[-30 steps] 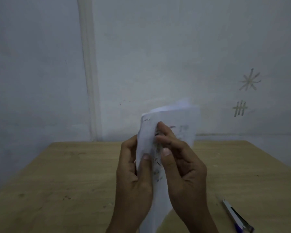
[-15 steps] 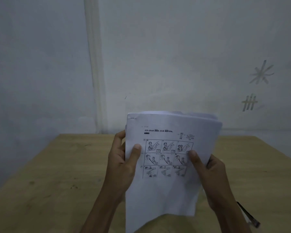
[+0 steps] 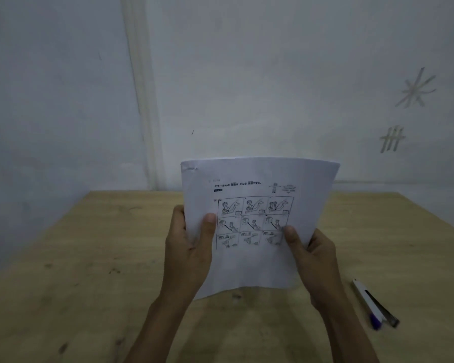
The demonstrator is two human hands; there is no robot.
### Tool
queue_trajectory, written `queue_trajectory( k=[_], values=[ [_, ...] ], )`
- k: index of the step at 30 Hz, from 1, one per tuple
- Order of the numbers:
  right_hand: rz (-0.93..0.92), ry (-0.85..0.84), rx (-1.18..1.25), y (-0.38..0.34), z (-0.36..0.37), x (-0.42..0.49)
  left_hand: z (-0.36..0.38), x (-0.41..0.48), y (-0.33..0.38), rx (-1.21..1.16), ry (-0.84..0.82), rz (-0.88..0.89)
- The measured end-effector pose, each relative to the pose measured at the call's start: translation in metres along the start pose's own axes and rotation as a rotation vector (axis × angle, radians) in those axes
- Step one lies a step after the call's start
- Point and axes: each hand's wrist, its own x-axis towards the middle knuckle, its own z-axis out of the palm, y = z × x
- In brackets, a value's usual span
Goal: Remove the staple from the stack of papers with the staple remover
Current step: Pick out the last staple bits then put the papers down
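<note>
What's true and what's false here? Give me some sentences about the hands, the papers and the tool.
1. The left hand and right hand both hold the stack of papers. True.
2. The staple remover is in the right hand. False: it lies on the table, to the right of the hands.
3. A staple sits in the stack's top left corner. True.
4. The stack lies flat on the table. False: it is held up above it.

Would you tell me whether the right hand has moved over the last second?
Yes: the right hand moved right across the stack of papers, toward the staple remover on the table.
</note>
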Motion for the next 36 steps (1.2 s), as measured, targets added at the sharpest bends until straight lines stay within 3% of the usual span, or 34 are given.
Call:
queue_trajectory(
  k=[9, 12, 20, 24, 28, 31, 36],
  values=[
    [0.092, -0.116, -0.222, 0.038, -0.007, -0.01, -0.003, -0.017, -0.053, 0.099, -0.065, -0.139],
    [0.084, -0.054, -0.311, 0.045, -0.009, -0.013, -0.002, -0.013, -0.064, 0.156, -0.085, -0.184],
    [0.229, -0.014, -0.69, 0.053, -0.022, -0.025, 0.011, -0.027, -0.083, 0.543, -0.258, -0.412],
    [0.257, -0.009, -0.829, 0.057, -0.03, -0.029, 0.015, -0.046, -0.089, 0.948, -0.278, -0.291],
    [0.256, 0.03, -1.04, 0.062, -0.034, -0.035, 0.011, -0.054, -0.107, 1.179, -0.312, -0.161],
    [0.179, 0.055, -1.158, 0.067, -0.038, -0.038, 0.007, -0.058, -0.12, 1.232, -0.395, -0.025],
    [0.151, -0.001, -1.161, 0.07, -0.047, -0.043, 0.006, -0.053, -0.116, 1.211, -0.422, -0.018]
  ],
)
